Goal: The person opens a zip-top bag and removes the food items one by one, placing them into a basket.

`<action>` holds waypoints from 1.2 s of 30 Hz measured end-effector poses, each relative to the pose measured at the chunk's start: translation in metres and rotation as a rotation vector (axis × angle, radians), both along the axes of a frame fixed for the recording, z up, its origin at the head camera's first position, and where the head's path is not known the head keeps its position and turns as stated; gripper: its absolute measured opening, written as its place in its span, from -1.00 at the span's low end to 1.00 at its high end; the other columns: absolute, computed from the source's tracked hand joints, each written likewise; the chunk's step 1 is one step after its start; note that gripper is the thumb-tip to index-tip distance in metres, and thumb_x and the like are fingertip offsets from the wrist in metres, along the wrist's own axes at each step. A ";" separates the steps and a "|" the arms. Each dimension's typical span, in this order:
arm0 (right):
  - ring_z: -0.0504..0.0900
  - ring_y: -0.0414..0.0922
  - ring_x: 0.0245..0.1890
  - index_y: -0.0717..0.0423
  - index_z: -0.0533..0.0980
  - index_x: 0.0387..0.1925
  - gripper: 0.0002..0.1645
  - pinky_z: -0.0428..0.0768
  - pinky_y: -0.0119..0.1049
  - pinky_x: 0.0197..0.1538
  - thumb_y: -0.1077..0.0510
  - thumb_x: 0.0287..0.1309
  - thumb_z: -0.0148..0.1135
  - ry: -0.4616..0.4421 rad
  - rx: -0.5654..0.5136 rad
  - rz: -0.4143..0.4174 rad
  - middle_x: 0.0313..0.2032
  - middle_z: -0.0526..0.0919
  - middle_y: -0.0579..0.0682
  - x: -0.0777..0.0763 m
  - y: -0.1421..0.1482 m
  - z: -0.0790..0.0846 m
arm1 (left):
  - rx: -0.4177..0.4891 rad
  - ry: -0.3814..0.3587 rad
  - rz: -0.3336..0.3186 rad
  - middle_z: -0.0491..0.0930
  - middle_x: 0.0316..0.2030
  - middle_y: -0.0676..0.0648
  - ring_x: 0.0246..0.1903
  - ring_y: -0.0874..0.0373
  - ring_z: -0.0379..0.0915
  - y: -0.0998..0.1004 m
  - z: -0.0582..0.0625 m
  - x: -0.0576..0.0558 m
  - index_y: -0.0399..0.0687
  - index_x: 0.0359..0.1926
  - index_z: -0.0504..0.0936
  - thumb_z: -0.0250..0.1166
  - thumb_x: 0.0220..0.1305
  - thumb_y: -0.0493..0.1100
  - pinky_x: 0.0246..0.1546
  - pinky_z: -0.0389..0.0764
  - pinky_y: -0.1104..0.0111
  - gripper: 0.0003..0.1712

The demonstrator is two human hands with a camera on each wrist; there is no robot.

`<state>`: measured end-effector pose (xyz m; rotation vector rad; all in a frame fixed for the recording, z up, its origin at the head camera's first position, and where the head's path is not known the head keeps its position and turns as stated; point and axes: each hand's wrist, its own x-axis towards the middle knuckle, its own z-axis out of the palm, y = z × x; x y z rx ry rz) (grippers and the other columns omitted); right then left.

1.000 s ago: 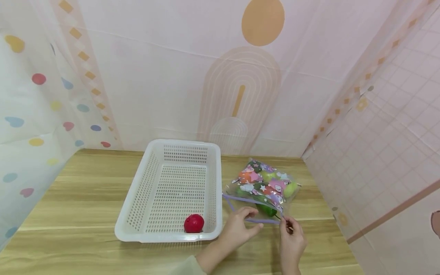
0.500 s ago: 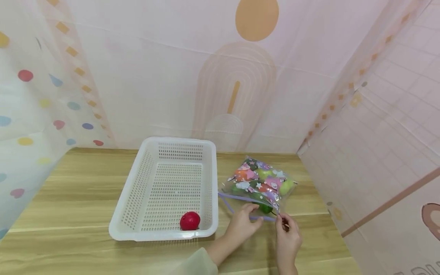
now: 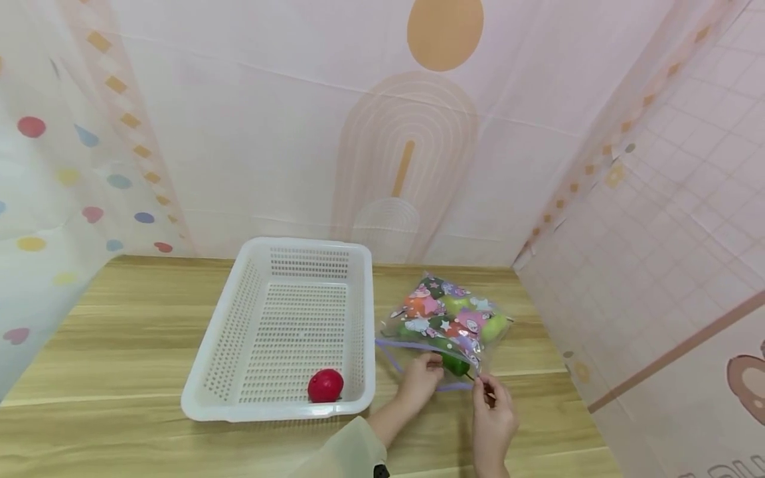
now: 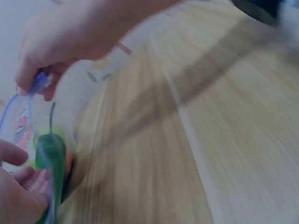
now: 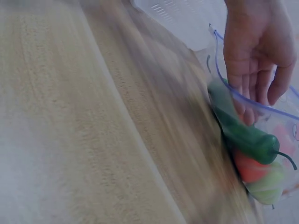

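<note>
A clear zip bag (image 3: pixel 457 311) printed with cartoon figures lies on the table, its purple-edged mouth facing me. Through the film show a long green pepper (image 5: pixel 250 140) with a thin stem, an orange-red item (image 5: pixel 252 167) and pale green fruit (image 5: pixel 268 184). My left hand (image 3: pixel 420 378) has its fingers inside the mouth, beside the pepper; they look loose and apart from one another. With thumb and fingers, my right hand (image 3: pixel 495 418) pinches the right end of the purple edge, seen also in the left wrist view.
A white perforated plastic basket (image 3: pixel 368 325) stands left of the bag, with a red round fruit (image 3: pixel 325 386) in its near right corner. Printed cloth (image 3: pixel 287 133) hangs behind the wooden table (image 3: pixel 143 332) and along both sides.
My left hand has moved forward into the bag's mouth, its fingers now by the pepper. The right hand keeps its pinch on the edge. The whole view has shifted slightly.
</note>
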<state>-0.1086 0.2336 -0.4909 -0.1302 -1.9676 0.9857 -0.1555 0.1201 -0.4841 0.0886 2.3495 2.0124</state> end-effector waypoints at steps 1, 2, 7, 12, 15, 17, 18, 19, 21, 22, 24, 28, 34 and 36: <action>0.41 -0.53 -0.45 0.38 0.58 -0.49 -0.86 0.43 -0.72 -0.45 0.54 -0.18 0.31 0.003 0.000 0.002 -0.53 0.60 0.13 0.000 0.000 -0.001 | 0.026 -0.036 0.015 0.63 -0.33 -0.24 -0.32 0.00 0.56 0.001 -0.001 -0.002 -0.45 -0.19 0.56 0.19 0.03 -0.40 -0.34 0.60 0.35 -0.73; 0.41 -0.52 -0.45 0.38 0.58 -0.49 -0.86 0.44 -0.72 -0.45 0.55 -0.19 0.31 0.009 -0.001 0.006 -0.54 0.60 0.13 0.001 -0.001 -0.002 | 0.041 -0.061 0.031 0.63 -0.34 -0.25 -0.33 -0.01 0.57 0.002 -0.001 -0.004 -0.47 -0.19 0.56 0.20 0.03 -0.38 -0.33 0.60 0.33 -0.73; 0.44 -0.49 -0.46 0.38 0.58 -0.49 -0.83 0.45 -0.71 -0.43 0.58 -0.21 0.31 0.033 -0.003 0.024 -0.54 0.60 0.14 0.002 -0.003 -0.005 | 0.144 -0.208 0.064 0.61 -0.33 -0.27 -0.32 -0.08 0.56 0.004 -0.001 -0.008 -0.55 -0.12 0.50 0.25 0.14 -0.23 -0.28 0.60 0.24 -0.59; 0.47 -0.43 -0.46 0.38 0.58 -0.47 -0.81 0.47 -0.70 -0.41 0.58 -0.22 0.31 0.040 0.009 0.031 -0.53 0.60 0.13 0.004 -0.009 -0.007 | 0.193 -0.330 0.070 0.50 -0.52 -0.09 -0.50 0.11 0.47 0.008 -0.002 -0.008 -0.46 -0.30 0.53 0.23 0.18 -0.15 -0.45 0.54 0.35 -0.66; 0.47 -0.42 -0.46 0.37 0.58 -0.47 -0.80 0.46 -0.70 -0.41 0.59 -0.23 0.32 0.028 0.019 0.028 -0.52 0.60 0.13 0.005 -0.010 -0.009 | 0.218 -0.361 0.070 0.41 -0.67 0.01 -0.64 0.23 0.36 0.012 -0.004 -0.008 -0.40 -0.40 0.54 0.25 0.16 -0.14 -0.58 0.44 0.45 -0.70; 0.47 -0.42 -0.46 0.36 0.58 -0.47 -0.79 0.46 -0.71 -0.40 0.59 -0.24 0.32 0.018 0.028 0.024 -0.53 0.59 0.12 0.006 -0.010 -0.011 | 0.261 -0.394 0.067 0.42 -0.67 0.01 -0.66 0.26 0.37 0.015 -0.005 -0.009 -0.42 -0.37 0.54 0.25 0.15 -0.15 -0.58 0.47 0.47 -0.69; 0.47 -0.41 -0.46 0.36 0.57 -0.47 -0.79 0.47 -0.71 -0.40 0.59 -0.24 0.32 0.014 0.035 0.023 -0.52 0.59 0.12 0.006 -0.010 -0.012 | 0.284 -0.414 0.068 0.44 -0.64 0.00 -0.65 0.26 0.38 0.016 -0.005 -0.009 -0.45 -0.34 0.53 0.25 0.15 -0.16 -0.57 0.51 0.47 -0.68; 0.47 -0.40 -0.46 0.37 0.57 -0.47 -0.78 0.47 -0.70 -0.40 0.60 -0.24 0.32 0.012 0.040 0.025 -0.52 0.59 0.12 0.007 -0.011 -0.013 | 0.304 -0.430 0.073 0.47 -0.60 -0.03 -0.64 0.25 0.41 0.017 -0.006 -0.010 -0.47 -0.30 0.52 0.24 0.14 -0.17 -0.54 0.55 0.46 -0.67; 0.49 -0.37 -0.46 0.37 0.57 -0.47 -0.78 0.48 -0.69 -0.40 0.60 -0.25 0.31 0.012 0.054 0.036 -0.51 0.59 0.12 0.008 -0.013 -0.014 | 0.335 -0.464 0.086 0.52 -0.51 -0.08 -0.59 0.23 0.47 0.018 -0.006 -0.011 -0.49 -0.23 0.50 0.22 0.14 -0.20 -0.46 0.61 0.42 -0.65; 0.49 -0.35 -0.46 0.37 0.56 -0.46 -0.77 0.48 -0.69 -0.39 0.60 -0.25 0.31 0.007 0.065 0.039 -0.51 0.59 0.12 0.009 -0.014 -0.015 | 0.341 -0.475 0.093 0.52 -0.49 -0.09 -0.57 0.22 0.48 0.018 -0.006 -0.012 -0.50 -0.22 0.49 0.21 0.13 -0.21 -0.44 0.62 0.41 -0.66; 0.50 -0.32 -0.45 0.36 0.56 -0.46 -0.77 0.49 -0.68 -0.39 0.60 -0.25 0.31 0.002 0.075 0.046 -0.49 0.59 0.12 0.010 -0.017 -0.016 | 0.341 -0.492 0.103 0.53 -0.48 -0.09 -0.56 0.22 0.49 0.018 -0.006 -0.012 -0.48 -0.23 0.50 0.22 0.10 -0.23 -0.43 0.62 0.41 -0.68; 0.51 -0.29 -0.45 0.34 0.56 -0.45 -0.76 0.49 -0.68 -0.37 0.59 -0.23 0.31 -0.007 0.079 0.040 -0.47 0.59 0.11 0.011 -0.018 -0.017 | 0.319 -0.492 0.098 0.52 -0.51 -0.06 -0.60 0.25 0.48 0.018 -0.007 -0.013 -0.45 -0.27 0.52 0.27 0.06 -0.24 -0.48 0.60 0.45 -0.70; 0.51 -0.26 -0.45 0.33 0.56 -0.45 -0.76 0.50 -0.67 -0.36 0.58 -0.23 0.32 0.004 0.080 0.041 -0.47 0.60 0.10 0.011 -0.018 -0.017 | 0.295 -0.472 0.085 0.54 -0.46 -0.11 -0.64 0.26 0.45 0.017 -0.009 -0.011 -0.47 -0.23 0.50 0.32 0.04 -0.20 -0.55 0.57 0.49 -0.62; 0.51 -0.27 -0.46 0.33 0.56 -0.45 -0.76 0.50 -0.68 -0.36 0.58 -0.23 0.33 0.005 0.079 0.043 -0.48 0.59 0.09 0.011 -0.019 -0.016 | 0.283 -0.462 0.090 0.55 -0.48 -0.11 -0.69 0.28 0.42 0.017 -0.010 -0.010 -0.45 -0.26 0.51 0.32 0.02 -0.19 -0.61 0.54 0.52 -0.63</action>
